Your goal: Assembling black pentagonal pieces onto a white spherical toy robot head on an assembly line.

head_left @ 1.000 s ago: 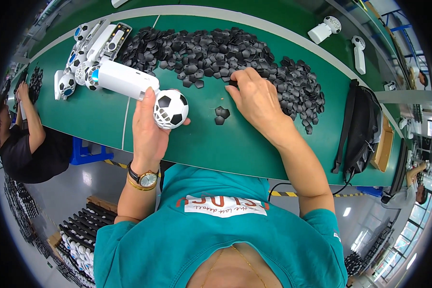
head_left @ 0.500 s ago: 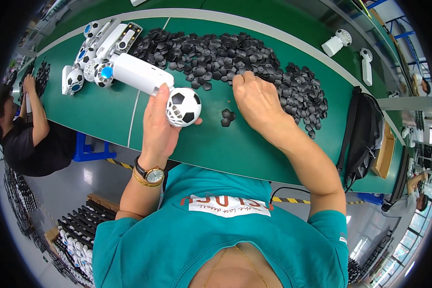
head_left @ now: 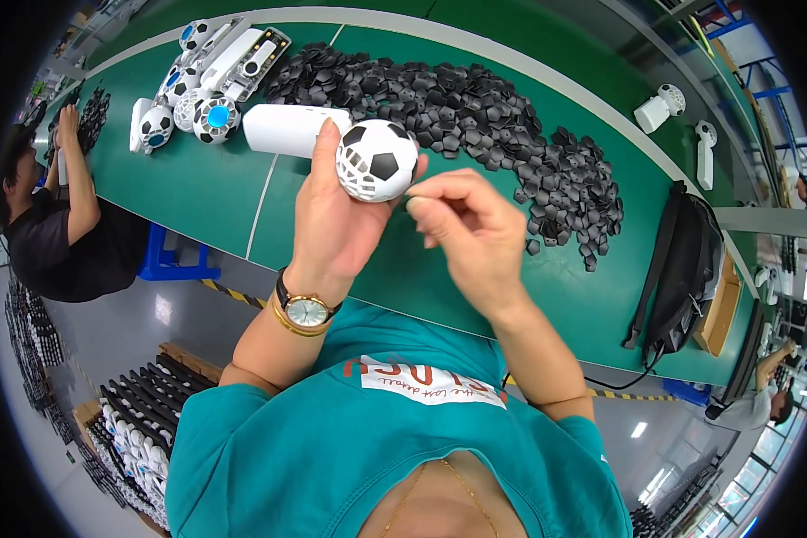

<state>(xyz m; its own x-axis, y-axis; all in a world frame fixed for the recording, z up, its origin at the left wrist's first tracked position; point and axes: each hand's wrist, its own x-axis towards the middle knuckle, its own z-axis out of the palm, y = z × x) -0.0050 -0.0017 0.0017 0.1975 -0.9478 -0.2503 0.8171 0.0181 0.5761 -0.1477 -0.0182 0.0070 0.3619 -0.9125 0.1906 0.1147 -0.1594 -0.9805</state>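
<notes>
My left hand (head_left: 336,220) is wrapped round a white handheld device with a soccer-ball head (head_left: 378,161). Its long white handle (head_left: 282,130) points left over the table. Black pentagons cover part of the ball, and a slotted white grille shows on its lower left side. Close to the ball's lower right edge, my right hand (head_left: 471,224) has thumb and forefinger pinched together. Whatever may be between those fingertips is too small to make out. Beyond both hands spreads a large pile of black pentagon pieces (head_left: 457,103).
Several more soccer-ball devices (head_left: 188,103) lie at the table's far left. A black bag (head_left: 677,278) and an open cardboard box (head_left: 719,305) stand at the right. Two white devices (head_left: 659,108) rest beyond the far edge. A co-worker (head_left: 45,197) sits at the left.
My right hand has come from the pile's near edge to the ball, its fingers now pinched. My left hand has moved the device right and slightly up, turning its handle more level.
</notes>
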